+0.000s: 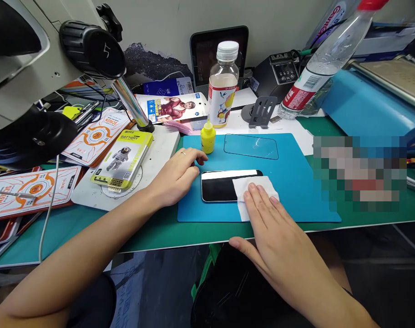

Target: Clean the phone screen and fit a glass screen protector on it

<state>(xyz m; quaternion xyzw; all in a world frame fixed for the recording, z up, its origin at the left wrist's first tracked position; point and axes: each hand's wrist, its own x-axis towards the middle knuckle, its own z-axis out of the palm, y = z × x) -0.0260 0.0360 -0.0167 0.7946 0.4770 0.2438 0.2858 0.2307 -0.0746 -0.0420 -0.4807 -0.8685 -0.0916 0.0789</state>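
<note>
Currently, the right hand (275, 237) lies flat on a white wipe (240, 186) over the phone's (217, 189) right end, on the blue mat (194, 214); the left hand (176, 177) hovers near, loosely half-curled.

On the table (153, 237), a mat (303, 200); on the mat, a phone (219, 192), with a wipe (242, 197) across its right end and the right hand (274, 223) on top. By the phone's left end, the left hand (178, 177). Behind the phone, a squeeze bottle (208, 140) and, to its right, a screen protector (251, 147). Farther back, a drink bottle (223, 98) before a display (201, 52). Left of the mat, battery packs (125, 157) on a base plate (165, 142).
</note>
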